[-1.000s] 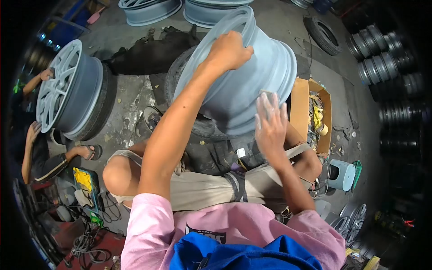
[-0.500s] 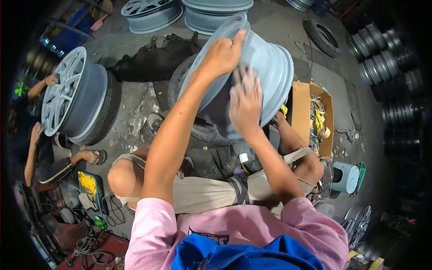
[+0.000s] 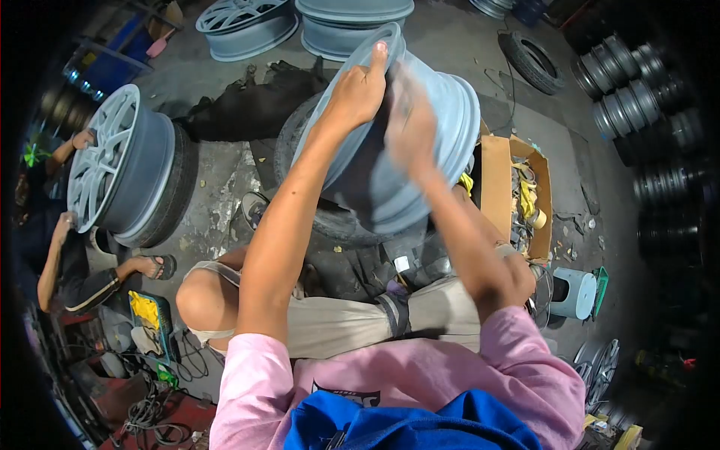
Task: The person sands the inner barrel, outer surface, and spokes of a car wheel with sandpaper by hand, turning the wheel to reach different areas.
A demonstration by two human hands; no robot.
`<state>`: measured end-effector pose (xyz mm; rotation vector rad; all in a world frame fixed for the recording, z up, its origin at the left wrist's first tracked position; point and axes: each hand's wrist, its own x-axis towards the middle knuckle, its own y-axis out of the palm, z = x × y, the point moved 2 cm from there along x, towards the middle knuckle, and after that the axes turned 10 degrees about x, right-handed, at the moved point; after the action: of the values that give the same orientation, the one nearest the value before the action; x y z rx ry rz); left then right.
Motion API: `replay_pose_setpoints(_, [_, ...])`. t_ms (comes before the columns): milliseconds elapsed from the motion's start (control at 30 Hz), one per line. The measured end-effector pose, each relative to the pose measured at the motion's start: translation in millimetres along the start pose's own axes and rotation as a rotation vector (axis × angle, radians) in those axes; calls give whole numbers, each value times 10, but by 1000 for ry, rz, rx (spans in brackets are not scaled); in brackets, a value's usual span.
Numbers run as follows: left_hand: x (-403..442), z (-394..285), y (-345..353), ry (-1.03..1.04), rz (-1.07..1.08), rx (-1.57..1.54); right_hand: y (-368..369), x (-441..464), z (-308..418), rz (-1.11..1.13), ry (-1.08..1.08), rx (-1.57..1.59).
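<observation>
A grey wheel rim (image 3: 448,112) leans tilted in front of me, resting on a black tire (image 3: 346,227) that lies on the floor. My left hand (image 3: 360,90) grips the upper edge of the rim, with the thumb up over its lip. Against the outer barrel of the rim is my right hand (image 3: 411,127), smeared by motion. Its fingers are too blurred to make out, and whether anything lies under them is hidden.
A person's hand (image 3: 66,223) at the left steadies another wheel rim (image 3: 142,176) on a tire. A black dog (image 3: 251,105) lies behind my rim. To the right stand an open cardboard box (image 3: 496,187), a light blue stool (image 3: 574,292) and stacked rims (image 3: 626,112).
My right hand has moved up along the barrel of the rim and its elbow has swung outward to the right. My left hand keeps its grip on the edge.
</observation>
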<state>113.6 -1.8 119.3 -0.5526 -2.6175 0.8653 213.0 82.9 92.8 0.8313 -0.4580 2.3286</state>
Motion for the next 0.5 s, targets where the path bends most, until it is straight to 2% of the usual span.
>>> replay_pose_setpoints(33, [19, 1, -1, -17, 52, -25, 5, -419, -59, 120, -272, -337])
replay_pose_setpoints(67, [35, 15, -8, -35, 99, -47, 10, -666, 175, 244, -260, -440])
replay_pose_setpoints(100, [-6, -17, -3, -28, 17, -40, 0, -671, 210, 258, -299, -499])
replay_pose_setpoints(133, [-26, -16, -36, -31, 21, -30, -30, -674, 229, 268, -334, -560])
replay_pose_setpoints(167, [-32, -32, -48, -41, 97, -52, -37, -589, 176, 264, -325, -558])
replay_pose_setpoints(233, [-1, -81, -39, -45, 156, -86, -54, -59, -97, 49, -313, -365])
replay_pose_setpoints(300, [15, -58, -2, -32, 39, -36, -64, 599, -339, -25, 57, -158])
replay_pose_setpoints(367, [-12, -110, -79, -49, 87, -17, -131, 1275, -1095, 179, 237, -407])
replay_pose_setpoints(400, [-13, -141, -116, -67, 132, -9, -86, 1423, -1337, 172, 232, -401])
replay_pose_setpoints(467, [29, -60, -31, -54, 108, -9, -72, 1534, -1626, 133, 442, -241])
replay_pose_setpoints(500, [42, -22, -2, -55, 81, -9, -18, 1391, -1304, 207, 360, -405])
